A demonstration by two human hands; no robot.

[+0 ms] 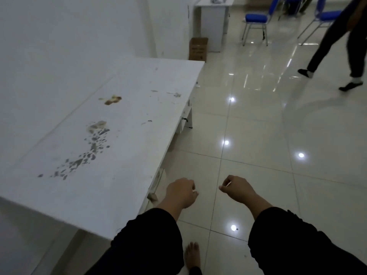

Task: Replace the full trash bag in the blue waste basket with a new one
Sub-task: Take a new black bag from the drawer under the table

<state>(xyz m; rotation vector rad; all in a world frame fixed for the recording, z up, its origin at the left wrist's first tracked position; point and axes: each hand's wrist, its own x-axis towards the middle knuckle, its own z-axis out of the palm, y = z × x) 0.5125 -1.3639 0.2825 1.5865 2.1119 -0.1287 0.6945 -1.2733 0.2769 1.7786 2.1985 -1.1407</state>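
Note:
My left hand [181, 192] and my right hand [237, 188] hang side by side over the tiled floor at the bottom centre, both in black sleeves. The fingers of each hand are curled in, and I see nothing held in either. Neither a blue waste basket nor a trash bag is in view. One bare foot [191, 255] shows on the floor below my hands.
A long white table [139, 116] with brown and grey stains runs along the wall on my left. A cardboard box [198, 49] stands past its far end beside a white cabinet [213, 26]. Blue chairs [256, 22] stand at the back. Another person's legs [337, 52] cross the glossy floor at upper right.

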